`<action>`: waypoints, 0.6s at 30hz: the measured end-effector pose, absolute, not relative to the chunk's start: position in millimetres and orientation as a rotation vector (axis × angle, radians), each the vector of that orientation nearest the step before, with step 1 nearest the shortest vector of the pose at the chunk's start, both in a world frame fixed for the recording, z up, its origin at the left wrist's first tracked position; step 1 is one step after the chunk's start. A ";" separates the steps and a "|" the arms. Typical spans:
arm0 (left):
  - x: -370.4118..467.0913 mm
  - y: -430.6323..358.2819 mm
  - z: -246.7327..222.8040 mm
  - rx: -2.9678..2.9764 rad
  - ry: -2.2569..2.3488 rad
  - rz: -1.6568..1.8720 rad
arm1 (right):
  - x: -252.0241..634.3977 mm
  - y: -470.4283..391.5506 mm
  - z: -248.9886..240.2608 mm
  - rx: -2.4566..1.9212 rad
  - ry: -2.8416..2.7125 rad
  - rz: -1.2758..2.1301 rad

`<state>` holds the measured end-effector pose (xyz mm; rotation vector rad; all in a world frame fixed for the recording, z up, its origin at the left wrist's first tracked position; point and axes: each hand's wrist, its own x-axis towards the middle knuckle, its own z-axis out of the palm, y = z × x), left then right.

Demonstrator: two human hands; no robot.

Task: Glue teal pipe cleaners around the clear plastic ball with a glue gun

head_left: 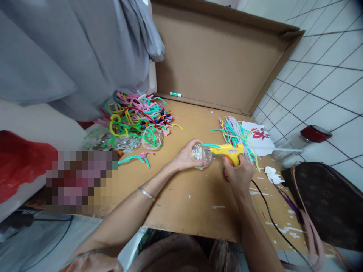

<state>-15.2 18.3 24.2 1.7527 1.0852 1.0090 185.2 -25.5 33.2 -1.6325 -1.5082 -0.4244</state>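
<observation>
Near the middle of the table, my left hand [187,156] is closed around a clear plastic piece [203,155] with pale and yellowish bits in it. A turquoise strip [210,145] runs along the top of this piece toward the glue gun. My right hand [240,170] grips the handle of a yellow glue gun [228,150], whose nozzle points left and meets the right side of the clear piece. A long translucent glue stick [279,149] sticks out of the gun's back. The exact contact at the nozzle is too small to make out.
Colourful pipe cleaners [133,113] lie heaped at the back left, with a smaller bundle [235,130] at the right. A cardboard wall [210,56] stands behind. At the right are a jar [295,141], a brown bag [326,200], crumpled tissue [273,175] and the gun's black cable [269,213].
</observation>
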 end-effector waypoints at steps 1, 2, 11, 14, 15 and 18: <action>-15.0 18.2 24.4 1.753 1.087 1.007 | 185.2 -25.4 33.1 -1.636 -1.508 -0.426; -14.9 18.0 24.6 1.752 1.090 1.004 | 185.4 -25.4 33.0 -1.640 -1.509 -0.427; -14.9 17.8 24.9 1.740 1.097 0.997 | 186.8 -26.5 33.5 -1.630 -1.526 -0.451; -14.9 17.8 24.3 1.749 1.094 1.008 | 185.9 -26.2 34.1 -1.619 -1.519 -0.458; -14.9 17.8 24.1 1.751 1.094 1.010 | 185.7 -26.2 34.1 -1.622 -1.517 -0.459; -14.6 17.8 23.6 1.765 1.095 1.015 | 185.7 -26.3 34.2 -1.633 -1.518 -0.456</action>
